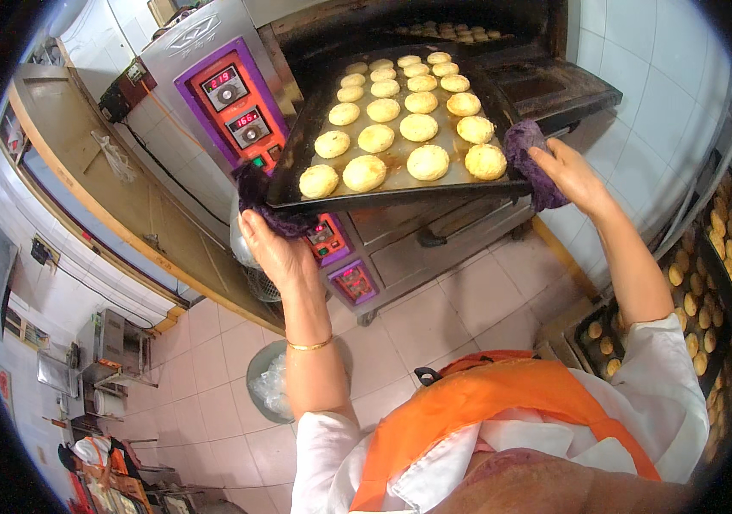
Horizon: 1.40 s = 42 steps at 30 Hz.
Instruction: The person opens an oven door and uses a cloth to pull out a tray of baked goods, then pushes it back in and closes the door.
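Observation:
A black baking tray [460, 195] carries rows of round, golden pastries [418, 128]. I hold it level at the open mouth of a deck oven. My left hand [276, 248] is closed on the tray's near left corner through a dark purple cloth [279, 214]. On the right edge my right hand [573, 176] grips the tray through another purple cloth [537, 163]. The lowered oven door [567, 88] lies just beyond the tray's right side. Deeper in the oven, more pastries [460, 32] show.
Oven control panels [236, 101] with purple frames stand at the left of the tray. Racked trays of pastries [700, 317] are close at my right. A grey bin [270, 381] with a plastic liner stands on the tiled floor. Another person [96, 454] is far off at lower left.

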{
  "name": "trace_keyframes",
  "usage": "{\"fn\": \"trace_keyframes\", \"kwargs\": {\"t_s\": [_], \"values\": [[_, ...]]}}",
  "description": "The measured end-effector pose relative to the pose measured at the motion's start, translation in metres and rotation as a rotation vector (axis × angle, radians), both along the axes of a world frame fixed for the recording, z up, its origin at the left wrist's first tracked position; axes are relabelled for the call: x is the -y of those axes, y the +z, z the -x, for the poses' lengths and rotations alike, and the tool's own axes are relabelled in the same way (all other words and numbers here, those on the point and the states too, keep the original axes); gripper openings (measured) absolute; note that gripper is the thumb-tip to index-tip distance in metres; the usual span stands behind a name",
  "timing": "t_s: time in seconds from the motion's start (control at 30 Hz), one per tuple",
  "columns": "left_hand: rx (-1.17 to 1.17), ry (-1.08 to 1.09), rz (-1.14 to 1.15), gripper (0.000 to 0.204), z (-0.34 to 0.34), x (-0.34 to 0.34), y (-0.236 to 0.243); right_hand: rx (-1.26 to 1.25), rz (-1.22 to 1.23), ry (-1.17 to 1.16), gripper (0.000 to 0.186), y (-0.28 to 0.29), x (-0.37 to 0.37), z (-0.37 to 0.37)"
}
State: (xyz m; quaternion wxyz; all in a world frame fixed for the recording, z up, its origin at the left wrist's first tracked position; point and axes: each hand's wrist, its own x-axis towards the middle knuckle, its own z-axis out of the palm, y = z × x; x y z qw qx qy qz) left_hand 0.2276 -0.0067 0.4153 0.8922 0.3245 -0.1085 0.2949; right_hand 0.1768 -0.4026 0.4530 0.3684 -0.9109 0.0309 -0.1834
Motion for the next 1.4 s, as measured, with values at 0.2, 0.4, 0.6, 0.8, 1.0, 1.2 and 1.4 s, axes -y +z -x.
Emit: {"fn": "trace_keyframes", "kwargs": {"t_s": [0.2, 0.4, 0.6, 0.8, 1.0, 1.2, 1.4], "values": [[-0.038, 0.042, -0.002, 0.028, 0.023, -0.025, -0.021, 0.014, -0.12, 0.1, 0.045, -0.002, -0.046, 0.051], [-0.181, -0.062, 0.106, 0.027, 0.068, 0.01, -0.016, 0.052, -0.358, 0.275, 0.036, -0.019, -0.068, 0.073], [-0.096, -0.123, 0.033, 0.025, 0.089, 0.028, -0.015, -0.008, 0.014, 0.295, 0.034, -0.005, -0.09, 0.103], [-0.084, -0.055, -0.092, 0.017, 0.1, 0.042, -0.018, -0.318, -0.671, 0.682, 0.035, 0.013, -0.087, 0.095], [-0.083, 0.016, -0.107, 0.017, 0.094, 0.057, -0.012, -0.289, -0.926, 0.769, 0.033, 0.027, -0.065, 0.077], [-0.104, -0.073, 0.049, 0.034, 0.106, 0.064, -0.006, 0.567, -0.31, 0.181, 0.034, 0.064, 0.039, -0.02], [-0.174, -0.056, -0.018, 0.038, 0.113, 0.072, -0.008, 0.473, 0.475, -0.371, 0.037, 0.081, 0.153, -0.166]]}}
